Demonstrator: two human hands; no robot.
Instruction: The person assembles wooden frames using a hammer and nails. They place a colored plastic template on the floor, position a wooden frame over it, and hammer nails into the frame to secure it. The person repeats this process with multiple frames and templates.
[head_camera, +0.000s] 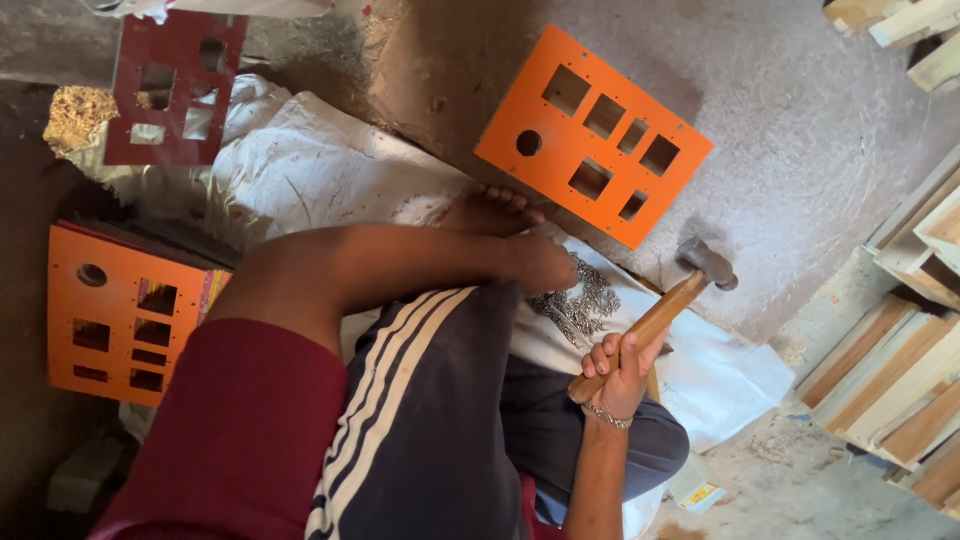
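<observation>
My right hand (618, 368) grips the wooden handle of a hammer (668, 310), whose steel head (708, 265) is raised above the floor. My left arm reaches across my lap, and my left hand (540, 262) rests at the edge of a pile of small nails (582, 302) on a white sack (720, 375). Its fingers are curled under and hidden, so whether it holds any nails does not show. An orange panel with square cutouts and a round hole (590, 135) lies flat on the floor just beyond the nails.
A stack of orange cutout panels (115, 320) stands at the left and a dark red one (175, 90) lies at the top left. Cut wooden strips (895, 375) are piled on the right. My bare foot (495, 210) rests on the sack. Sawdust (78, 110) sits far left.
</observation>
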